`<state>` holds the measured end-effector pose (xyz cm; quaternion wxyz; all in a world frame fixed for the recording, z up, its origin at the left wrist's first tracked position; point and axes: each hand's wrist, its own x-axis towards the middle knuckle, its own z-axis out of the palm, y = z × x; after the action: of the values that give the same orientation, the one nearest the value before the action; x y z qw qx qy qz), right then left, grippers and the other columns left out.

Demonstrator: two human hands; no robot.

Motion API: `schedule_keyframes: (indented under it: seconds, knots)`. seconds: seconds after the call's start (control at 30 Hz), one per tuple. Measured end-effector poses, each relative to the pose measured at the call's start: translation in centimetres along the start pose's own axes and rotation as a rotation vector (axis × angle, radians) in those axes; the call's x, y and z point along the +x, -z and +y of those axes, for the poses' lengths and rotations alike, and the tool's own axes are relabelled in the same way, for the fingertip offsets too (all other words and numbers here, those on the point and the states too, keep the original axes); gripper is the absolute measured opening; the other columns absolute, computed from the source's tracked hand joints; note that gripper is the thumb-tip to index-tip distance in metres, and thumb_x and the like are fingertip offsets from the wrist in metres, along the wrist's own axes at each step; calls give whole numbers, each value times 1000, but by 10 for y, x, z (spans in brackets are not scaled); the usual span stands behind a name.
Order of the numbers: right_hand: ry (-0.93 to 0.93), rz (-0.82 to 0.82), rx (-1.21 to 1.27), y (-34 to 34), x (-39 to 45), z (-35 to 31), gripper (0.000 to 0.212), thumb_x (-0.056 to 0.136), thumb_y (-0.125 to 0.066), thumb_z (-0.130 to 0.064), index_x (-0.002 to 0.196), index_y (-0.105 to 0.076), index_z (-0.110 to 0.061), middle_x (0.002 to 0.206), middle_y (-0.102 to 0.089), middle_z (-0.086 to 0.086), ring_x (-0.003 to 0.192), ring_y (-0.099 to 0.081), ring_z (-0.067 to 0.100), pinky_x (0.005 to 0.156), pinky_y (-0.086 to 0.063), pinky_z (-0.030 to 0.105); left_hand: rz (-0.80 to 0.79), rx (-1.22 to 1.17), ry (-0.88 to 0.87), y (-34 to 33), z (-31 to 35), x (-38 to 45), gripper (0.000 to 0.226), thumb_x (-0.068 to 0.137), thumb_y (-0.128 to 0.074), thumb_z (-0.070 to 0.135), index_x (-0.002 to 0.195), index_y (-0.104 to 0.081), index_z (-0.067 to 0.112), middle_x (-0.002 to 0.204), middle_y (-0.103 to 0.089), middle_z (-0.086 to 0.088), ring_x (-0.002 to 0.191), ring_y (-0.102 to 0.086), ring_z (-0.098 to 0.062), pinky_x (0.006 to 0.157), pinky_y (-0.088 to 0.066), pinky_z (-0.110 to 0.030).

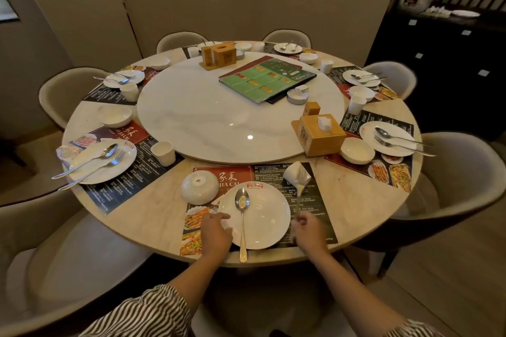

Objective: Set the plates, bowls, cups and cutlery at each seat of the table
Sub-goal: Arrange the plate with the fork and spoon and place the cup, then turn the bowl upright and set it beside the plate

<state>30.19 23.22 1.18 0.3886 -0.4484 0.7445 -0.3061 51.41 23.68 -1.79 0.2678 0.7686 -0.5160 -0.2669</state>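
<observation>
Setting this near seat, I rest my left hand (216,232) on the left rim of the plate (269,223), fingers curled over the edge to keep it steady. My right hand (309,230) is beside the right rim and seems to pinch a thin blurred piece — perhaps a fork, I cannot tell surely. The spoon (242,216) lies already down the middle of the plate. The bowl (200,187) sits upside down behind-left, and the cup (297,175) lies tipped behind-right — both are not yet correct. I judge it best to lay the piece parallel beside the spoon, slowly, so the plate does not slide on the placemat (315,200).
</observation>
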Motion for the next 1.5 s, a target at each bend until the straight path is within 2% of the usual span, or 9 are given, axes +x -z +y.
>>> schedule_keyframes:
  seconds: [0.1,0.23,0.33,0.57,0.9,1.1,1.27,1.4,1.5]
  knots:
    - [30,-193,-138,-24,-15,-8,27,92,-59,-13,118,-59,-12,90,-66,0,75,-64,10,61,-51,21,-6,-11,37,0,-2,2,35,80,-72,7,114,-64,12,122,-47,-11,116,-49,-26,99,-39,-30]
    - [57,-257,-253,-40,-26,-19,31,87,-60,-10,118,-62,-8,97,-72,10,76,-64,14,63,-48,20,-16,-20,39,0,-6,1,37,78,-75,10,113,-64,10,118,-52,-11,112,-53,-24,95,-43,-29]
    - [60,-255,-296,-45,-29,-21,30,84,-63,-13,113,-67,-7,103,-72,11,93,-67,20,75,-49,24,-14,-26,32,-1,-8,-1,35,75,-77,12,109,-66,11,109,-58,-13,104,-59,-25,92,-47,-32]
    - [69,-223,-345,-48,-30,-20,25,81,-63,-7,103,-68,2,101,-71,15,93,-67,25,79,-54,33,-8,-35,12,-1,-12,-3,34,76,-77,14,109,-67,13,110,-56,-7,101,-57,-23,92,-49,-36]
    - [96,-153,-401,-53,-30,-26,51,86,-62,-17,134,-47,-9,131,-46,9,111,-55,22,83,-44,23,103,-147,13,5,-11,-7,22,87,-65,19,108,-65,14,112,-55,-4,92,-54,-14,80,-47,-25]
    - [252,-145,-319,-75,-4,-77,32,86,-61,-20,117,-62,-11,107,-63,4,88,-56,14,69,-42,22,237,-340,181,41,-12,31,19,89,-60,16,107,-61,10,116,-52,-13,91,-53,-17,82,-42,-26]
    - [269,-247,-276,-113,24,-124,24,85,-62,-14,106,-67,-5,100,-67,9,94,-61,22,73,-40,23,-10,-255,390,69,-27,91,62,87,-65,36,134,-38,7,137,-38,-21,114,-52,-36,95,-44,-39]
    - [170,-299,-297,-150,53,-148,4,79,-64,-12,83,-64,-11,83,-60,6,75,-54,16,64,-40,25,-143,-151,393,82,-43,131,67,88,-54,54,139,-34,16,135,-45,-20,114,-54,-38,96,-47,-42]
    - [54,-318,-240,-175,74,-155,24,81,-65,-17,103,-66,-6,106,-66,9,93,-62,22,78,-51,31,-205,-60,318,86,-47,149,69,84,-49,64,134,-42,18,124,-58,-15,108,-58,-34,92,-50,-41]
